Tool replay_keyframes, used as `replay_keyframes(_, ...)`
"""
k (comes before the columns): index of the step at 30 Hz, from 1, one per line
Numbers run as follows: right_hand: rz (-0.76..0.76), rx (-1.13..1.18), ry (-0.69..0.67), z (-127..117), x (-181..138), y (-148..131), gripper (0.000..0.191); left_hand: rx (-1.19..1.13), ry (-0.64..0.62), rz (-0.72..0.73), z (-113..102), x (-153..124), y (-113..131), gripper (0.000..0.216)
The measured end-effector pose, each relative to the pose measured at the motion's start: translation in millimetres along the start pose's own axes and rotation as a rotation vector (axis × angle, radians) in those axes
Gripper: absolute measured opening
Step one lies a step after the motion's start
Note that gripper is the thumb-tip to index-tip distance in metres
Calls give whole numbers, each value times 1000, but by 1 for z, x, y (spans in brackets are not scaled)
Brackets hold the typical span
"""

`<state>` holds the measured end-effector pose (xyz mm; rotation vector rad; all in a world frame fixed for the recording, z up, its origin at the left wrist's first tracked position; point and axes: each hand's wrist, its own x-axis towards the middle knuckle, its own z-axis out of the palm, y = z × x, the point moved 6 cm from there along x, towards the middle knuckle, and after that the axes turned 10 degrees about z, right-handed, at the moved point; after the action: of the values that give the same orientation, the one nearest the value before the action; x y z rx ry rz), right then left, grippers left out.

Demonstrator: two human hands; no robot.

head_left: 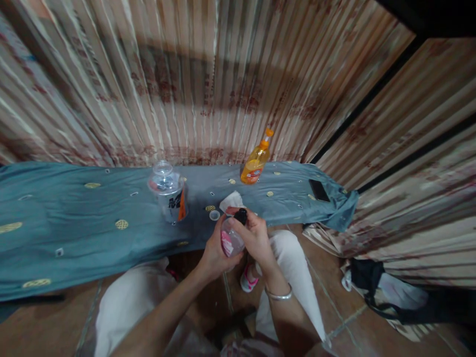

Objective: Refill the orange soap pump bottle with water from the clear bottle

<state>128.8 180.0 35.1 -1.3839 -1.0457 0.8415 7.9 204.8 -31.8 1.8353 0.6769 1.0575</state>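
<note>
A clear bottle (235, 240) with a pink label and a black top (241, 215) is held over my lap, in front of the cloth-covered surface. My left hand (217, 253) is wrapped round the bottle's body. At its top, my right hand (256, 235) is closed round the black cap or pump; which of these it is, I cannot tell. Just beyond my hands lie a crumpled white tissue (231, 200) and a small round clear lid or cup (214, 215).
A large clear plastic jar (167, 193) stands left on the blue patterned cloth (100, 198). An orange dish soap bottle (256, 163) stands at the back. A black phone (319, 190) lies to the right. Pleated curtains (178, 89) hang behind; a dark bag (394, 292) rests on the tiled floor.
</note>
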Motion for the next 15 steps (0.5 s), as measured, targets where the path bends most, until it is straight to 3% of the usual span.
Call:
replay_keyframes(4,35,10,-94,-4,7,10,37,-15,-29,-24,1,1,-4,104)
replay_keyframes(7,26,55,76,-16,12,18,51,10,1,-14,0,4,-10,103)
replay_keyframes(10,32,60,196,-22,13,23,40,31,21,-3,0,7,-14,102)
replay_keyframes(15,28,70,113,-19,14,20,39,44,16,-20,2,15,-15,106)
